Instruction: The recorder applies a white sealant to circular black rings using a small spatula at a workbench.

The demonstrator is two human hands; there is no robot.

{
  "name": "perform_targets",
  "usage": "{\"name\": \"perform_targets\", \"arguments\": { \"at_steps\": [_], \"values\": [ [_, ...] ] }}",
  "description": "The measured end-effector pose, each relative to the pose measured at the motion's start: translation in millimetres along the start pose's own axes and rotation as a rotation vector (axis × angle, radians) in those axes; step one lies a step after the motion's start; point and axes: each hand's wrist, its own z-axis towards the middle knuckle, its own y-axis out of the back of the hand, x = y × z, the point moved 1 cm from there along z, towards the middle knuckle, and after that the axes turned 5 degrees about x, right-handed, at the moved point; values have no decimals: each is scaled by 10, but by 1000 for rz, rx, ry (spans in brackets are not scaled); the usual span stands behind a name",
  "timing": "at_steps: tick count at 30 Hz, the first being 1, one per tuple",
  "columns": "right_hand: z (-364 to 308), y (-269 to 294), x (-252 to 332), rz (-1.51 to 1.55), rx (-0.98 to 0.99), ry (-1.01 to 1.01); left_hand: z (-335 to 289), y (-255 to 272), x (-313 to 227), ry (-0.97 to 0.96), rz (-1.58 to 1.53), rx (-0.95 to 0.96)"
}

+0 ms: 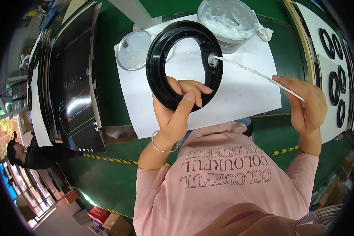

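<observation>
Grips stick (255, 71) in right hand (311, 103); in left hand (176, 108), black ring (155, 63) with paste (212, 61) at three o'clock, seemingly bare elsewhere.

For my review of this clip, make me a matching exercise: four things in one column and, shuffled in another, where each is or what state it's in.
Things:
1. Ring
2. Stick
3. Tub
4. Bangle

Places and states:
A. Around the left wrist
B. Holds white paste
C. Gripped by the left hand
D. In the right hand, tip at the ring

Pairs: 1-C, 2-D, 3-B, 4-A
</observation>
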Motion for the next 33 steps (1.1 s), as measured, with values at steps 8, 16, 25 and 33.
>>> {"name": "perform_targets", "arguments": {
  "at_steps": [8, 16, 25, 33],
  "values": [
    [-132, -105, -103, 256, -54, -346, -2, -22, 23, -62, 153, 76],
    [-298, -562, -409, 1075, -169, -819, 10, -38, 51, -66, 215, 69],
    [-340, -565, -499, 1268, -377, -953, 52, 32, 40, 83, -43, -100],
    [-257, -238, -155, 212, -148, 2, 66, 0, 12, 147, -185, -154]
  ]
}}
